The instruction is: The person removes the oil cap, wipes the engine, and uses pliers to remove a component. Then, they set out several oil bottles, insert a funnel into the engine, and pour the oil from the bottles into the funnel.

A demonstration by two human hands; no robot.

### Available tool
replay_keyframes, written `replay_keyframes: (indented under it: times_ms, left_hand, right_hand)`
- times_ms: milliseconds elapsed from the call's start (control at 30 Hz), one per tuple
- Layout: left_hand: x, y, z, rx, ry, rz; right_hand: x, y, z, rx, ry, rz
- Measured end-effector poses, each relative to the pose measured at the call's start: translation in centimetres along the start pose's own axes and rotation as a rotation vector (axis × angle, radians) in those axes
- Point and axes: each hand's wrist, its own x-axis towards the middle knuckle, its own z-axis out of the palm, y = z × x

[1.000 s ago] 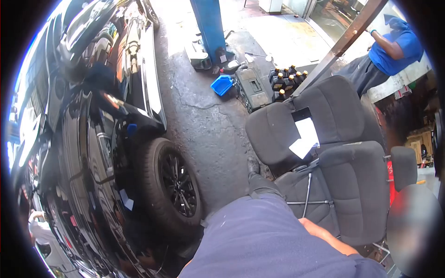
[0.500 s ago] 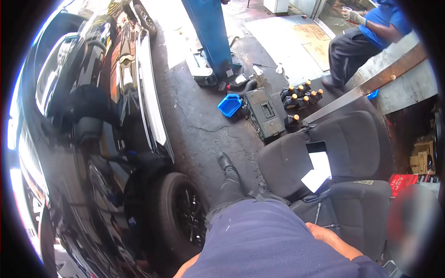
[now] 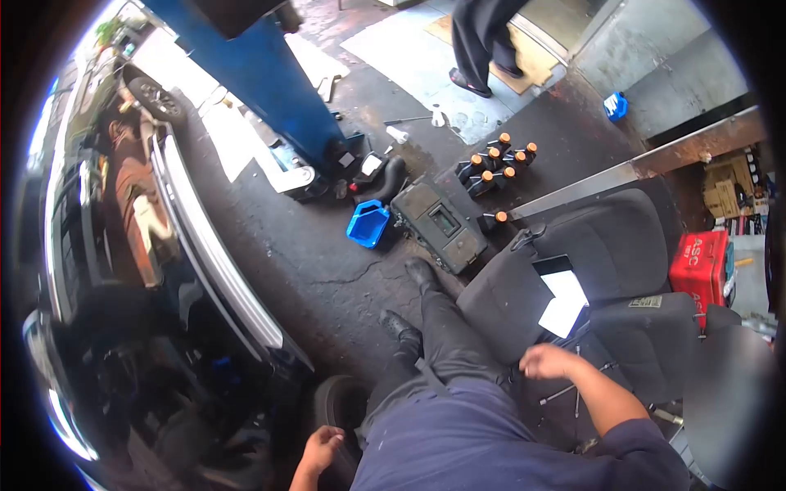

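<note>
Two bare hands are observed. The right hand [image 3: 547, 361] is held out over the near edge of the seats [image 3: 503, 304], its fingers part curled; whether it is fully closed, or grips anything, cannot be told. The papers [image 3: 565, 304] are laid on the seats just beyond this hand, with a dark tablet [image 3: 552, 265] set against their far end. Crossed metal rods [image 3: 578, 380] are noted on the seat part nearer the body.

The left hand [image 3: 327, 443] is held low beside the body, near the tyre [image 3: 334, 409], fingers loosely bent; its grip cannot be told either. The tyre is partly covered by the body and the dark car [image 3: 246, 393].

On the floor ahead, a toolbox [image 3: 427, 214] is flanked by a blue container [image 3: 368, 222] and a group of orange-capped bottles [image 3: 494, 153]; one more bottle [image 3: 490, 222] is placed just beside the toolbox. A blue post [image 3: 270, 90] is seen farther off. A red box [image 3: 697, 260] is located behind the seats. A co-worker's legs [image 3: 477, 41] are recorded at the top.
</note>
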Motion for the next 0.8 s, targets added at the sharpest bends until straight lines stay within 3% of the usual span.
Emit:
replay_keyframes:
  times_ms: [67,200,367,500,667,800]
  left_hand:
    - [3.2,5.0,-1.3,0.049,0.045,0.03]
    - [11.4,14.6,-1.5,0.403,0.148,0.125]
    - [23.8,30.1,5.3,0.6,0.067,0.343]
    - [35.4,37.3,12.5,0.774,-0.088,0.553]
    - [45.5,44.0,24.3,0.767,-0.254,0.758]
    - [49.3,48.5,33.5,0.739,-0.339,0.998]
  right_hand:
    - [6.2,0.1,-4.3,-0.078,0.337,-0.088]
    - [20.8,-1.2,-14.3,0.097,0.703,0.0]
    - [37.9,-2.2,-23.9,0.055,0.834,0.357]
    - [45.7,-2.1,-27.4,0.009,0.76,0.451]
    - [48.2,0.3,-28.2,-0.185,0.748,0.325]
    - [41.5,-4.7,-29.7,-0.391,0.754,0.114]
